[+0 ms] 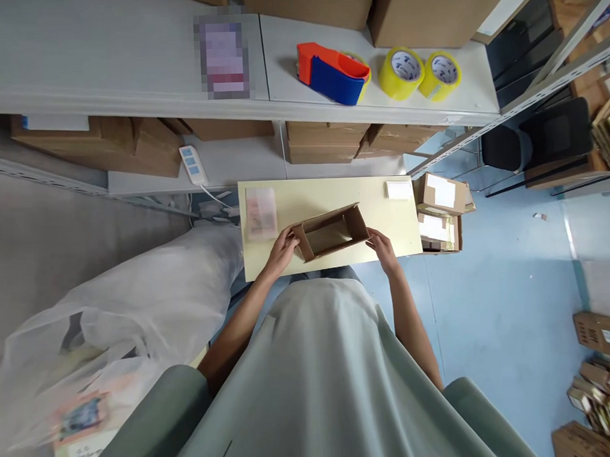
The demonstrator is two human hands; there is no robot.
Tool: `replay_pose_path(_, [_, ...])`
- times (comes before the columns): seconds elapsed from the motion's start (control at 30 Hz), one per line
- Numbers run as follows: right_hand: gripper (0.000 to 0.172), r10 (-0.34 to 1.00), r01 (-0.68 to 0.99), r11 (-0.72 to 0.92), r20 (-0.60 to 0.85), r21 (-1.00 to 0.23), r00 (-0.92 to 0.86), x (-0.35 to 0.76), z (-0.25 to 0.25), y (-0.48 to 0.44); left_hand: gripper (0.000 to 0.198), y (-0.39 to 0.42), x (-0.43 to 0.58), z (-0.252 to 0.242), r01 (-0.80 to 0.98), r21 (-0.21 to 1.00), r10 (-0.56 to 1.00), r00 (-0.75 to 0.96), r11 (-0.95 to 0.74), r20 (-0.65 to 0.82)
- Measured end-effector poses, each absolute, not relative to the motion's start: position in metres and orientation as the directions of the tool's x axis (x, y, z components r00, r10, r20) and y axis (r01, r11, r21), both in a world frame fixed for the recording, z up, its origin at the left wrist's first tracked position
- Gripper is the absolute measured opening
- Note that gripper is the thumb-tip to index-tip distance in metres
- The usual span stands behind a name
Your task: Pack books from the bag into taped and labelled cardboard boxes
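A small brown cardboard box (325, 221) is held at a slant over the cream-coloured table (385, 229), its top open toward me. Inside, a pale surface shows; whether it is the box's bottom or the table seen through it, I cannot tell. My left hand (282, 252) is closed on the box's left end, fingers at the edge. At the right end, my right hand (382, 248) pinches the other edge between thumb and fingers. A pink-and-clear plastic packet (261, 214) lies on the table beyond my left hand. Near the far right corner is a small white pad (398, 190).
On the shelf (144, 61) ahead sit an orange-and-blue tape dispenser (333, 74) and two yellow tape rolls (401, 73). Packed cartons (438, 194) stand against the table's right side. A large translucent plastic bag (152, 300) bulges at left. A power strip (193, 166) hangs under the shelf.
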State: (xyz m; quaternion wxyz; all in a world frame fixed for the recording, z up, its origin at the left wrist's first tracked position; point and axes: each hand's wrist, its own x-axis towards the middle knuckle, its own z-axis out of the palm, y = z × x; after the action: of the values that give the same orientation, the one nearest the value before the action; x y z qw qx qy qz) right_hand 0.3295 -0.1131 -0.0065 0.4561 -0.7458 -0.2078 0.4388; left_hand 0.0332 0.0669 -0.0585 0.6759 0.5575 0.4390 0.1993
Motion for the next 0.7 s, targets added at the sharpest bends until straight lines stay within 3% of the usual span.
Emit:
replay_pose_path(0.1, [0.068,0.674,-0.121,-0.517,-0.49,-0.847,0.552,0.342,-0.002,-0.105,0.07,0.064,0.021,-0.056,0.216,0.858,0.713,0.483,0.466,-0.509])
replay_pose_path(0.2, [0.074,0.691,-0.131,-0.536,-0.522,-0.834,0.5,0.355,0.001,-0.087,0.074,0.059,0.018,-0.051,0.221,0.822,0.701,0.434,0.525,-0.565])
replay_pose_path(0.4, [0.073,0.782,-0.141,-0.569,-0.586,-0.81,0.212,0.364,0.011,-0.056,0.081,0.05,0.046,-0.035,0.172,0.831,0.738,0.39,0.528,-0.55])
replay_pose_path(0.7, [0.071,0.818,-0.14,-0.519,-0.537,-0.843,0.207,0.402,0.027,-0.065,0.086,0.062,0.087,-0.014,0.147,0.859,0.811,0.284,0.49,-0.511])
